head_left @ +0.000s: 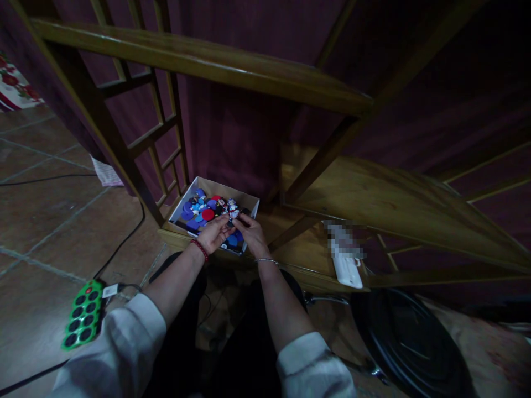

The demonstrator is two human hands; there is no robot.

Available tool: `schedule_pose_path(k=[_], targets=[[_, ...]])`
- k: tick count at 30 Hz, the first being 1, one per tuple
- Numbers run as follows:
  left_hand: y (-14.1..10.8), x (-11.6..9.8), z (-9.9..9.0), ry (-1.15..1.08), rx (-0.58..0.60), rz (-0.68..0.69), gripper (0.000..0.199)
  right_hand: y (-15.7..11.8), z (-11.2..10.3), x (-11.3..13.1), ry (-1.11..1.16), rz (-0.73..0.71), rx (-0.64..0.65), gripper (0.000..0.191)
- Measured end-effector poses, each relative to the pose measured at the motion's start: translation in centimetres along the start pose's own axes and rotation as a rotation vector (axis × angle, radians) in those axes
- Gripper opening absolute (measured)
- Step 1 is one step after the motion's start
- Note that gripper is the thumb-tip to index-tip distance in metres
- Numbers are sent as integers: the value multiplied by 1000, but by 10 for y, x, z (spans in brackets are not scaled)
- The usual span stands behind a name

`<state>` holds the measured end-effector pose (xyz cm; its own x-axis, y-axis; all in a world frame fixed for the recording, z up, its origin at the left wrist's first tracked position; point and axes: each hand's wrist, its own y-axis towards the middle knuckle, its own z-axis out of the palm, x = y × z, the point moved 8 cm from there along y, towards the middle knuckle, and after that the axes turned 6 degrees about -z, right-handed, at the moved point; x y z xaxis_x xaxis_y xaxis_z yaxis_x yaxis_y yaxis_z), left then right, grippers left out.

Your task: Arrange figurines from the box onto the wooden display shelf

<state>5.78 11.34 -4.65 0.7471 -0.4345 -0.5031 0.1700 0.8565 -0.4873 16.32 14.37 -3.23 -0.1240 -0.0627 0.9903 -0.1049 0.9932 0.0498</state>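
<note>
A shallow white cardboard box stands on a wooden ledge in front of me. Blue, purple, red and black small pieces lie in it, among them a red disc. Over the box's near right part, both my hands meet at a small white figurine with red and dark details. My left hand, with a red bead bracelet, has its palm turned up and its fingers curled at the figurine's base. My right hand, wearing a thin silver bracelet, pinches it from the right. The fingertips partly hide the grip.
A wooden lattice frame rises around the ledge, with a dark purple curtain behind. To the right lies a white object, partly blurred out. A black round stool stands at lower right. A green power strip and cables lie on the tiled floor.
</note>
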Motion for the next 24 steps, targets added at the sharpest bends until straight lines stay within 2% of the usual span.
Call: schedule_pose_path(k=[5,10,12,16,24], targets=[[-3,-8,-10,11,5,2,5,6,11,2,-114,-94,26,32],[-6,-15,-15,52,13,-44,7,8,18,21,-300,-325,24,26],[-7,-16,-16,62,11,-63,9,6,21,27,-355,-370,38,26],[-9,-15,-13,52,53,-81,16,1,22,32,-368,-354,44,25],[-14,-16,-7,59,90,-4,21,-1,17,28,-226,-234,35,26]])
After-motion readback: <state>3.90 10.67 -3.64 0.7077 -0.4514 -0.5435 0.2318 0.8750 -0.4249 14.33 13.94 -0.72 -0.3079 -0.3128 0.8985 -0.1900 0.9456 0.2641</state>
